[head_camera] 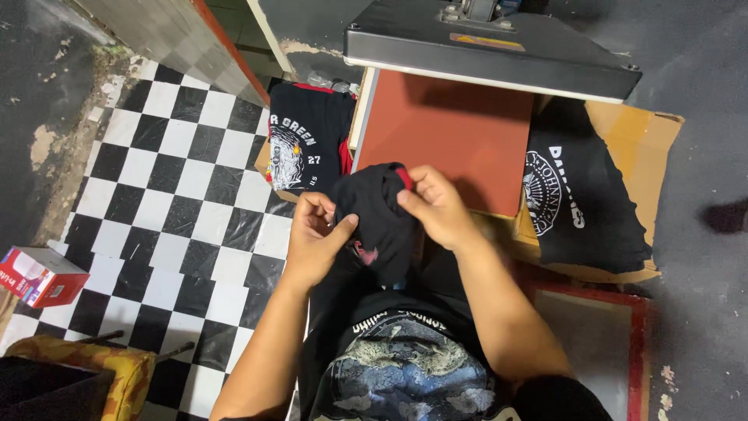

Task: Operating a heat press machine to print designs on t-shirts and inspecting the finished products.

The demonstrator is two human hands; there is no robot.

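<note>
Seemingly mid-handling, the head view shows both hands working a bunched black garment (376,214) just in front of the heat press's red lower platen (448,144), which serves as the landmark. The left hand (313,238) has its grip clenched on the garment's near-left fold, thumb pressed into the cloth. The right hand (438,206) pinches the garment's upper edge, close to a strip of red trim, fingers closed on the fabric. The garment hangs in the air, apart from the platen, overlapping its near-left corner from this angle.

Above the platen, the press's dark upper plate (491,51) stands raised. Left of the platen lies a black printed shirt with red trim (305,144); right of it, another black shirt with a white round print (580,199) rests on a cardboard sheet (635,129). Farther left of the platen spreads a black-and-white checkered floor (167,199), with a small red box (39,274) at its far-left edge.

To handle this well, I judge each hand should find a seam or hem and pull apart evenly, so the cloth opens flat without twisting.
</note>
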